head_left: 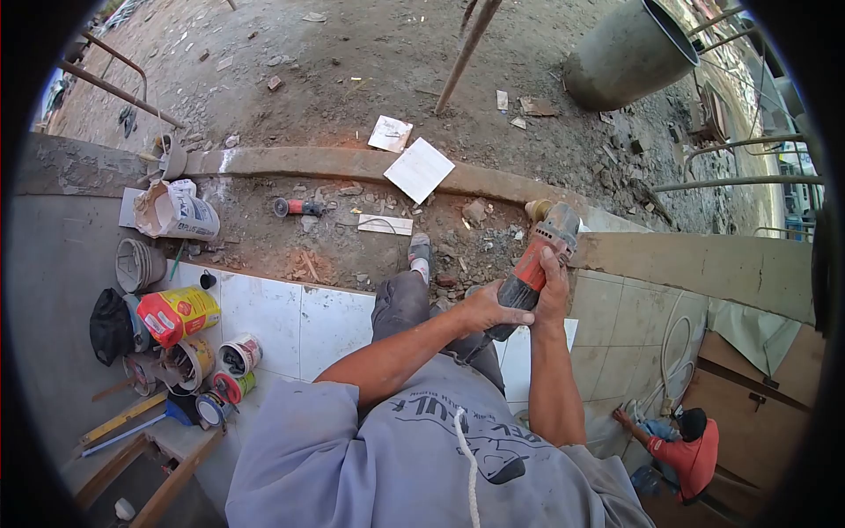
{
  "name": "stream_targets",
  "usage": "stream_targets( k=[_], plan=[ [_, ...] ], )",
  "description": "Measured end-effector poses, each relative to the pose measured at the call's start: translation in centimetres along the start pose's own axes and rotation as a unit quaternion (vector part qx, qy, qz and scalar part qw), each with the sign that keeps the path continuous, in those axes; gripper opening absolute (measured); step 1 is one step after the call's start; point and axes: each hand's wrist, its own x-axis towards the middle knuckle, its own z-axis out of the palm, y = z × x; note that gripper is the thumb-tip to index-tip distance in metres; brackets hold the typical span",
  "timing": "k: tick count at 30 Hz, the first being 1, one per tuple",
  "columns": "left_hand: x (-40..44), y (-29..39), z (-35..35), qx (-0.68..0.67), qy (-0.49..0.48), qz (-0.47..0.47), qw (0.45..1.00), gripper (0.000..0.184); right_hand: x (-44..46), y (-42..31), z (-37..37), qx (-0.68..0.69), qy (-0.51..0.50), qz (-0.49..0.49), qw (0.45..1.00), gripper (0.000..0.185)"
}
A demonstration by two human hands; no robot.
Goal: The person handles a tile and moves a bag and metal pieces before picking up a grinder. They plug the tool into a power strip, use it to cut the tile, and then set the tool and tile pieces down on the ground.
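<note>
Both hands grip a red and black angle grinder (526, 275), tilted with its dusty grey head pointing up and away from me. My left hand (491, 310) is closed round the black rear of its body. My right hand (552, 286) wraps the red part nearer the head, thumb up. A tan, round attachment (537, 209) shows at the head's far side, close to the low concrete kerb (510, 187). Whether it is spinning I cannot tell. Beyond lie a white square tile (419, 171) and a smaller, dirty tile piece (390, 134).
Another red grinder (298, 208) lies on the dirt beside a white tile strip (385, 224). Buckets (239, 355) and a red-yellow bag (179, 314) crowd the left. A large drum (629, 55) stands back right. A co-worker in red (687, 458) crouches at lower right.
</note>
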Motion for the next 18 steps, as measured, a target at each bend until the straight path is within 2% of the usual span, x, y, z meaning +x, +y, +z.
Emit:
stream_targets(
  k=[2,6,11,14,18],
  plan=[
    [2.3,0.6,-2.3,-0.045,-0.043,-0.047,0.997,0.07,2.5,0.4,1.5,-0.03,0.008,-0.015,0.999,0.055],
    [7.7,1.4,-7.8,-0.031,-0.049,-0.05,0.997,0.063,9.9,2.6,3.8,-0.025,0.011,-0.008,1.0,0.055],
    [11.2,1.7,-14.1,-0.007,0.02,-0.013,1.0,0.062,17.0,6.7,6.4,-0.022,-0.016,0.121,0.992,0.054],
    [11.1,2.3,-16.7,0.015,0.071,0.006,0.997,0.064,18.6,8.2,9.1,-0.027,-0.03,0.121,0.992,0.055],
    [11.0,3.6,-19.3,0.008,0.092,0.006,0.996,0.066,20.7,9.4,11.6,-0.051,-0.046,0.162,0.984,0.056]
  ],
)
